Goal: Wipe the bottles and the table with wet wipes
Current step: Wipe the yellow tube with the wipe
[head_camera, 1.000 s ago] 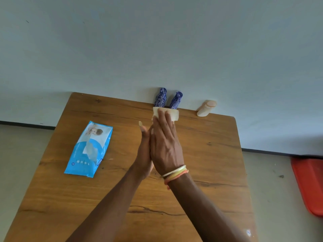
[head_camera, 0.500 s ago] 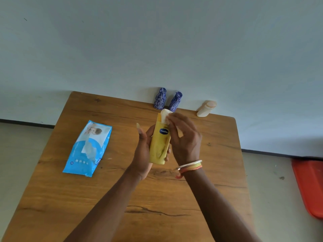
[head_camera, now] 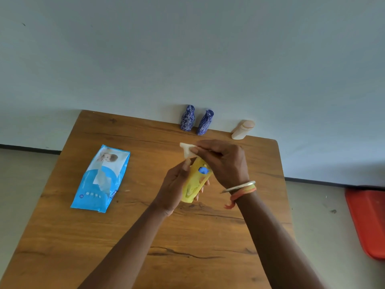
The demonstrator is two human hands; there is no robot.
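My left hand grips a yellow bottle with a blue label, held above the middle of the wooden table. My right hand pinches a folded white wet wipe against the bottle's top end. Two dark blue patterned bottles stand side by side at the table's far edge. A pale peach bottle stands to their right. The lower part of the yellow bottle is partly hidden by my left fingers.
A blue and white pack of wet wipes lies flat on the left half of the table. The table's far edge meets a pale wall. A red tray or bin sits on the floor at the right.
My right hand came off the bottle's side and moved up to its top with the wipe. The yellow bottle, hidden a second ago, now shows and has tilted slightly.
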